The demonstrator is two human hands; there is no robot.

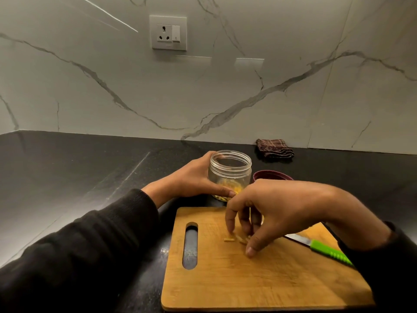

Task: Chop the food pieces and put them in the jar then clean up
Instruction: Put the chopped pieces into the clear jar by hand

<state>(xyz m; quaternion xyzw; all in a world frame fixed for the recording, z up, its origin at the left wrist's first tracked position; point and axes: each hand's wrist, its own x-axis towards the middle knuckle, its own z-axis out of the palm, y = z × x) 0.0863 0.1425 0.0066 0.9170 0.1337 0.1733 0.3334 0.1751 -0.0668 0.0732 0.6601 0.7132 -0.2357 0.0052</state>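
Note:
A clear open jar (pixel 230 170) stands on the black counter just behind a wooden chopping board (pixel 248 281). Yellowish chopped pieces lie in the jar's bottom. My left hand (pixel 194 177) grips the jar's left side, thumb across its lower front. My right hand (pixel 273 211) hovers over the board with fingers curled down, fingertips pinching at a few small pale food pieces (pixel 234 239) in the board's middle. A knife with a green handle (pixel 327 250) lies on the board's right edge, its blade partly under my right wrist.
A dark red lid (pixel 270 175) sits right of the jar, partly hidden by my right hand. A folded brown checked cloth (pixel 274 148) lies by the marble wall. A wall socket (pixel 168 32) is above. Black counter (pixel 79 172) stretches left.

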